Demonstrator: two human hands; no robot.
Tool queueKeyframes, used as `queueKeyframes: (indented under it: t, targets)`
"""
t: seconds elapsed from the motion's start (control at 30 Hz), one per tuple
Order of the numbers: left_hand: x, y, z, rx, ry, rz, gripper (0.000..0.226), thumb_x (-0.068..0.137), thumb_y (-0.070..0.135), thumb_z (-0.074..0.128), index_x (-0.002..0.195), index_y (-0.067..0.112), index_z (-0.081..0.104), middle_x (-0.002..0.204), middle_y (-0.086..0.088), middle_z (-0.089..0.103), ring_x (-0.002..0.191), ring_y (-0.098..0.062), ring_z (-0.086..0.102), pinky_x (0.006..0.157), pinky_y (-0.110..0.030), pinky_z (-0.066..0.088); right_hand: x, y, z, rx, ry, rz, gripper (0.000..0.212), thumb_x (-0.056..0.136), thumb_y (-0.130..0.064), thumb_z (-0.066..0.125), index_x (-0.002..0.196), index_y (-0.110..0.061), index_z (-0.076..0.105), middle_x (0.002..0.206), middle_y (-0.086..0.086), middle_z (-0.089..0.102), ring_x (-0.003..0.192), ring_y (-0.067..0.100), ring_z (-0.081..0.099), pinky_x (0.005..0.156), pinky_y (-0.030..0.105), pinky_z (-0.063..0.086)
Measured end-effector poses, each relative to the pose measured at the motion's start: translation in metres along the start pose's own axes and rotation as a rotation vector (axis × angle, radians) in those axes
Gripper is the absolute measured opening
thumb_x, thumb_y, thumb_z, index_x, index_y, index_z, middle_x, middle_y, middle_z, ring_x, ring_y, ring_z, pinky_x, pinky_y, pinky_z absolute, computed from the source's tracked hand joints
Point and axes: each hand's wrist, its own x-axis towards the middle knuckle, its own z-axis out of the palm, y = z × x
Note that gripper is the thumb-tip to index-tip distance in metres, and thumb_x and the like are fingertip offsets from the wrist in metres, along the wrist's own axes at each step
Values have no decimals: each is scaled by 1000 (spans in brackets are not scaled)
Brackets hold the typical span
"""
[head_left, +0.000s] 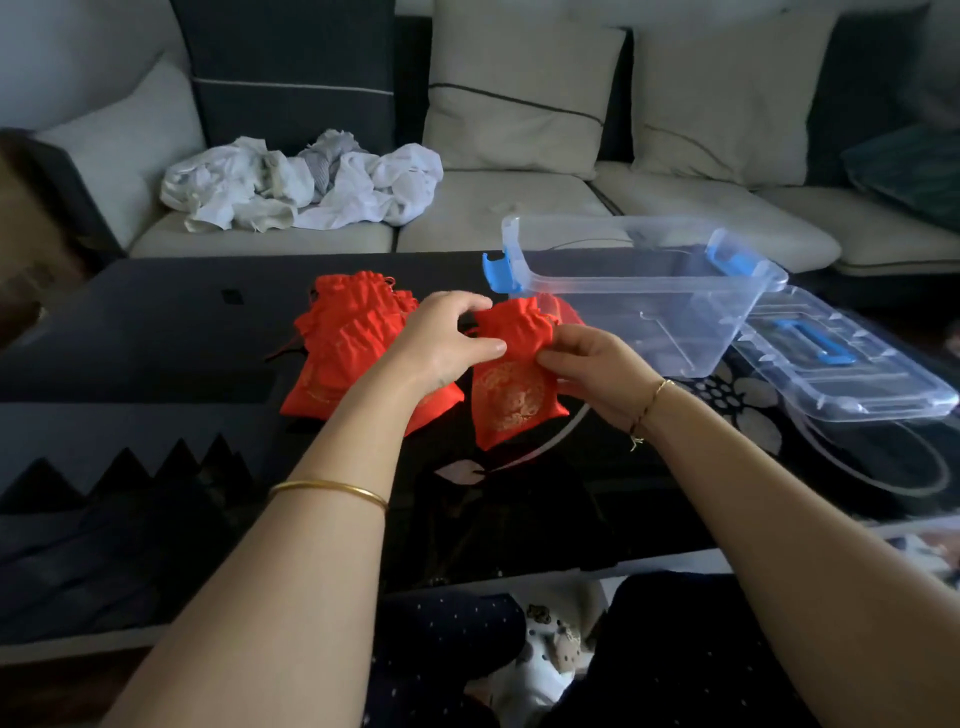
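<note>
A red drawstring pouch (511, 395) with a gold printed pattern lies in front of me over the dark table (156, 338). My left hand (447, 343) pinches the left side of its gathered neck. My right hand (592, 371) pinches the right side of the same neck. To the left lies a pile of several more red pouches (348, 343), partly hidden behind my left hand. An open clear plastic box (644, 296) with blue latches stands just right of the pouches.
The box's clear lid (852, 364) with a blue handle lies at the table's right. A sofa (519, 208) with cushions runs behind the table, with crumpled white cloths (301, 182) on its seat. My knees sit under the table's near edge.
</note>
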Motion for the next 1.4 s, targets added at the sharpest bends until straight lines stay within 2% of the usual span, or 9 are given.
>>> queueKeyframes:
  t: [0.13,0.23,0.37,0.53,0.7,0.93,1.1,1.2,1.4]
  targets:
    - [4,4,7,-3,27,34,12,82,9,66,89,15,59,94,3,60,90,-11,53,75,-21,37,-3,6,-12,-11,94,56,25,88,9,50,80,-12,62,70,-1,64,63,8,62,61,18,54]
    - [5,9,10,52,26,103,10,83,9,64,85,16,56,81,7,53,78,-10,51,70,-24,40,-1,4,-15,37,219,140,24,86,12,45,86,-9,58,70,7,55,57,13,55,69,32,55]
    - [4,12,10,86,37,168,9,85,9,62,86,16,56,85,4,57,77,-9,52,72,-24,42,-2,-3,-17,121,252,137,31,89,4,46,115,-11,52,83,12,57,68,20,57,75,39,56]
    - [2,12,11,98,49,175,10,84,8,63,91,13,58,92,-2,61,76,-9,53,69,-22,42,-6,-5,-14,-19,197,79,18,89,3,52,84,-10,63,81,8,63,74,17,63,75,32,59]
    - [0,2,5,73,-8,11,37,84,16,68,117,16,52,99,6,56,90,-11,56,81,-26,42,-4,-4,-14,-170,291,15,13,91,1,50,97,-3,62,92,13,65,78,18,64,72,28,56]
    - [-7,-4,-14,207,62,-12,9,91,9,57,89,13,66,70,5,56,57,-6,48,47,-15,34,-2,-2,-19,-417,423,-86,15,90,0,49,93,-5,63,79,6,66,67,14,64,66,24,58]
    - [-7,-8,-17,202,188,-13,17,91,8,57,100,7,72,98,-2,66,91,-14,58,74,-21,38,2,2,-27,-750,570,-121,24,85,-9,53,102,-15,68,86,5,70,84,22,65,82,36,52]
    - [-4,-13,-17,242,217,-2,21,91,2,52,81,20,60,79,-6,48,76,-15,46,62,-21,33,2,0,-28,-869,602,-74,15,87,-14,54,95,-13,66,89,8,68,85,27,63,80,40,53]
    - [-3,-12,-15,283,324,-21,24,94,12,52,71,9,60,72,-12,52,62,-27,53,55,-11,38,1,-5,-22,-579,562,-12,27,93,-16,43,75,1,55,71,10,57,67,25,54,64,37,49]
